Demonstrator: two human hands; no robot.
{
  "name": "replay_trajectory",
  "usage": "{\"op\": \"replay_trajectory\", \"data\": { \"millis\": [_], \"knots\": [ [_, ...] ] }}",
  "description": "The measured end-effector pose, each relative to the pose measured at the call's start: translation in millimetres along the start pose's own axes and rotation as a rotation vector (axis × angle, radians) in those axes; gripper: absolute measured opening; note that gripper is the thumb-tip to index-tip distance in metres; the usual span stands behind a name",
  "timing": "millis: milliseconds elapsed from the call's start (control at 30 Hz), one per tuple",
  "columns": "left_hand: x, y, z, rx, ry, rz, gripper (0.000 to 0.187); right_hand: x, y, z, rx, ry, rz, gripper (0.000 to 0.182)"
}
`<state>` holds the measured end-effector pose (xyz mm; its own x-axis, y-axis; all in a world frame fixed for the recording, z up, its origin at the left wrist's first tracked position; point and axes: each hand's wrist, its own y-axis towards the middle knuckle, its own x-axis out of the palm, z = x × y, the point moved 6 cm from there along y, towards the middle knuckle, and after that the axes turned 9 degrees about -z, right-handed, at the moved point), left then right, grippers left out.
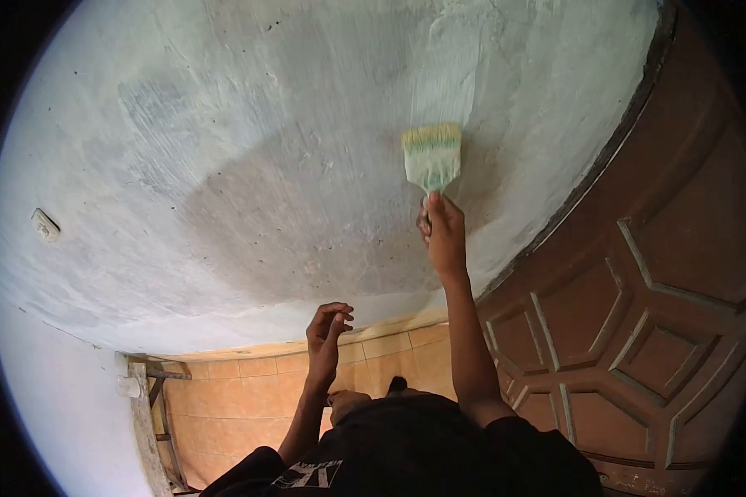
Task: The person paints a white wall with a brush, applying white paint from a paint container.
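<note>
My right hand (pixel 443 232) is closed round the handle of a wide paintbrush (pixel 433 157), with its bristles up against the wall (pixel 331 166). The brush has a pale green, paint-smeared body and yellowish bristle tips. Above it runs a lighter, streaky band of paint on the grey-white, patchy wall. Lower and to the left, my left hand (pixel 327 331) hovers in front of the wall's base, fingers loosely curled and thumb apart, holding nothing that I can see.
On the right stands a brown panelled door (pixel 613 331) with pale-edged mouldings. A white switch or socket (pixel 46 224) sits on the wall at the left. Orange floor tiles (pixel 240 406) lie below, and a worn wooden frame (pixel 153 422) stands at the lower left.
</note>
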<state>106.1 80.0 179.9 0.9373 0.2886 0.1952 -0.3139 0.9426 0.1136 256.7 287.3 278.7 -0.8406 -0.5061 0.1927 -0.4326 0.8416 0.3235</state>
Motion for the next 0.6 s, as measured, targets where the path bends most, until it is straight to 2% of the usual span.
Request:
{"op": "replay_trajectory", "data": {
  "millis": [100, 267, 367, 467, 600],
  "knots": [
    [-0.9, 3.1, -2.6, -0.006, 0.027, 0.004, 0.019, 1.6, 2.3, -4.2, 0.019, 0.034, 0.006, 0.041],
    [8.8, 1.7, 2.7, 0.051, 0.211, -0.063, 0.021, -15.1, -30.2, 40.6, 0.160, 0.017, 0.050, 0.042],
    [13.4, 1.3, 9.6, 0.080, 0.317, -0.084, 0.023, -15.3, -19.1, 29.2, 0.085, 0.044, 0.050, 0.040],
    [11.8, 3.6, 10.3, 0.055, 0.294, -0.107, 0.023, -2.7, -4.2, -0.4, 0.029, 0.019, 0.068, 0.040],
    [7.0, 9.3, 6.5, 0.049, 0.276, -0.141, 0.021, 0.6, -3.8, 6.6, 0.047, 0.014, 0.105, 0.041]
  ]
}}
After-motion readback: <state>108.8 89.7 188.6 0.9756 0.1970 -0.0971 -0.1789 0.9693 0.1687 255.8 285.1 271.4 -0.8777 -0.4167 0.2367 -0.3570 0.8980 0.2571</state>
